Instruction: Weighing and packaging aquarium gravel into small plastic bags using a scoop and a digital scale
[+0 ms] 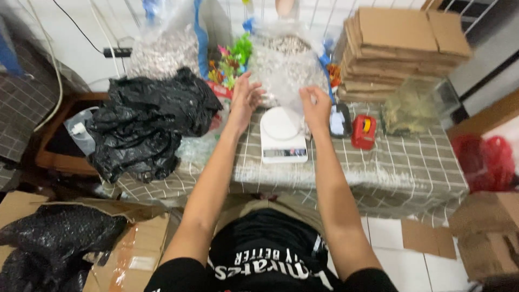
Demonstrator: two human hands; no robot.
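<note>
My left hand reaches forward with fingers spread at the near left side of a clear plastic bag filled with small pale pieces. My right hand is at the bag's near right side, fingers bent against the plastic; whether it pinches the film I cannot tell. Just below both hands stands a white kitchen scale with a round pan, nothing on it. All of this rests on a checked grey tablecloth.
A heap of black plastic bags lies at the table's left. A second clear bag of pale pieces, colourful toys, stacked flat cardboard, a red tape dispenser and a dark small device stand around. Open cardboard boxes sit on the floor.
</note>
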